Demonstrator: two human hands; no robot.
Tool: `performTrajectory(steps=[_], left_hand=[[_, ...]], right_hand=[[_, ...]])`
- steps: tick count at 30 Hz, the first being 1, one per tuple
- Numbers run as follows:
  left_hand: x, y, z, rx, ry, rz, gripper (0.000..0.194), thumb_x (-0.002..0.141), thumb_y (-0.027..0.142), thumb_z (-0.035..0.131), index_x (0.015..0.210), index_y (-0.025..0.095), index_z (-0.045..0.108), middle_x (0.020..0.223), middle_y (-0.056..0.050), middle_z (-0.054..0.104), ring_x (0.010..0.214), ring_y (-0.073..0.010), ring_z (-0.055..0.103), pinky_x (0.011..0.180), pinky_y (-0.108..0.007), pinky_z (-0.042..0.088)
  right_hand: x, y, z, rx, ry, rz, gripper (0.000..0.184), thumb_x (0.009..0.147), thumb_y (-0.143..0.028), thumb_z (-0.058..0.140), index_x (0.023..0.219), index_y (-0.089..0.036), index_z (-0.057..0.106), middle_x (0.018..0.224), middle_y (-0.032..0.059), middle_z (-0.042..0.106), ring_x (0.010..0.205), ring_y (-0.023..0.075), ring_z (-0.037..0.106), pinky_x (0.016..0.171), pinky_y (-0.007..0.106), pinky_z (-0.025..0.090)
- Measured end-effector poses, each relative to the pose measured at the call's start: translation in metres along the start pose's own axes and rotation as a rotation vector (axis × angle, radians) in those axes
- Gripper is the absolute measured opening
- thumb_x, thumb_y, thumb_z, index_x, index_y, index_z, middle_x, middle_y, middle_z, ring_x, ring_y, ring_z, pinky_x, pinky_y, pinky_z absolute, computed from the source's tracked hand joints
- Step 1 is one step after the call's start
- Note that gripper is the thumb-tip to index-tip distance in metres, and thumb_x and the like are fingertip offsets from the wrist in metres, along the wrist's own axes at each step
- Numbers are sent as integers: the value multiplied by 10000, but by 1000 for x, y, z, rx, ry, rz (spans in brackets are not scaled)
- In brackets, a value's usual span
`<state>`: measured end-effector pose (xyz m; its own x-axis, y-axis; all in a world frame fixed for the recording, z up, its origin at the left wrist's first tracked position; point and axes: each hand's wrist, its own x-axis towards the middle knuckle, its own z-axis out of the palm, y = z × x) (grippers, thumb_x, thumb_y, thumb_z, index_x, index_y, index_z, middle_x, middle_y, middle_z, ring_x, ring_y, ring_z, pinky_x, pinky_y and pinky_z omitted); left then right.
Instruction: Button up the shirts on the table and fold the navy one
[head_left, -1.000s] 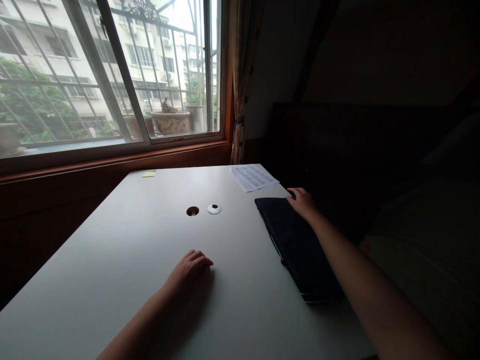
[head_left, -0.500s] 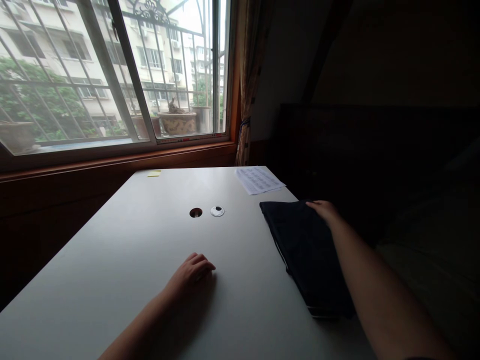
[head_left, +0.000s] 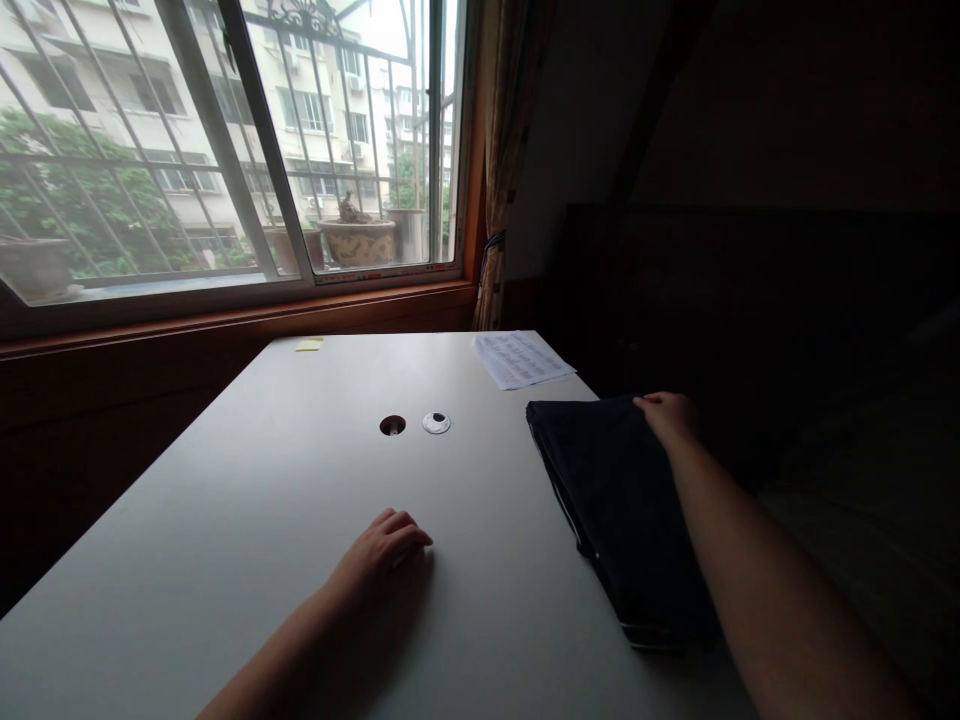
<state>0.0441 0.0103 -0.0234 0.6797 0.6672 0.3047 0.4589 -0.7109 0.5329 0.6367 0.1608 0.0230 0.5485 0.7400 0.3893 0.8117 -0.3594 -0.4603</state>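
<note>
A dark navy folded garment (head_left: 622, 510) with thin white edging lies at the right side of the white table. My right hand (head_left: 667, 415) is closed on its far right corner, fingers and thumb pinching the fabric. The right forearm hides part of the garment's right side. My left hand (head_left: 390, 545) rests on the tabletop left of the garment, apart from it. Its fingers are loosely bent and lie on the surface, and I see nothing held in them; the underside of the palm is hidden.
The white table (head_left: 225, 520) has a round cable hole (head_left: 392, 426) with its loose round cover (head_left: 436, 423) beside it. Printed sheets (head_left: 521, 360) lie at the far right corner, a yellow sticky note (head_left: 309, 344) at the far left. Behind are a barred window (head_left: 360, 150) and a curtain (head_left: 495, 200).
My right hand and the garment's far end have shifted slightly to the right. My left hand stays in almost the same place on the table.
</note>
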Motion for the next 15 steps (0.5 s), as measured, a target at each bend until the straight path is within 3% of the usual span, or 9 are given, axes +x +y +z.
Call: performTrajectory(steps=[2, 5, 8, 12, 15], left_hand=[[0, 0, 0, 0, 2, -1, 219, 976, 230, 467, 1059, 209, 669, 991, -98, 665, 896, -203, 564, 776, -322, 491], [0, 1, 0, 7, 9, 3, 212, 975, 234, 474, 1050, 209, 671, 980, -96, 664, 890, -202, 565, 777, -320, 490], [0, 1, 0, 12, 15, 10, 207, 974, 230, 477, 1051, 215, 669, 975, -93, 660, 886, -200, 565, 780, -318, 487], [-1, -1, 1, 9, 4, 6, 210, 976, 224, 477, 1072, 225, 663, 995, -91, 655, 894, -200, 568, 787, -318, 486], [-1, -3, 1, 9, -1, 9, 214, 977, 223, 476, 1082, 230, 662, 1006, -90, 653, 904, -200, 569, 794, -317, 487]], right_hand=[[-6, -2, 1, -42, 13, 45, 278, 780, -392, 620, 839, -155, 753, 925, 182, 675, 832, 317, 655, 723, 465, 526], [-18, -13, 3, -93, 60, 48, 366, 784, -385, 612, 1058, -175, 732, 1158, 214, 611, 1039, 383, 590, 847, 541, 486], [-30, -34, 4, -77, 94, -110, 445, 845, -394, 536, 1215, -182, 665, 1263, 193, 559, 1148, 378, 537, 953, 546, 448], [-47, -60, 12, 17, -94, -492, 398, 936, -431, 431, 1174, -245, 691, 1256, 94, 618, 1148, 271, 595, 1019, 406, 470], [-55, -64, 23, -18, -309, -568, 429, 958, -487, 404, 1266, -303, 640, 1385, 21, 582, 1283, 233, 535, 1109, 366, 412]])
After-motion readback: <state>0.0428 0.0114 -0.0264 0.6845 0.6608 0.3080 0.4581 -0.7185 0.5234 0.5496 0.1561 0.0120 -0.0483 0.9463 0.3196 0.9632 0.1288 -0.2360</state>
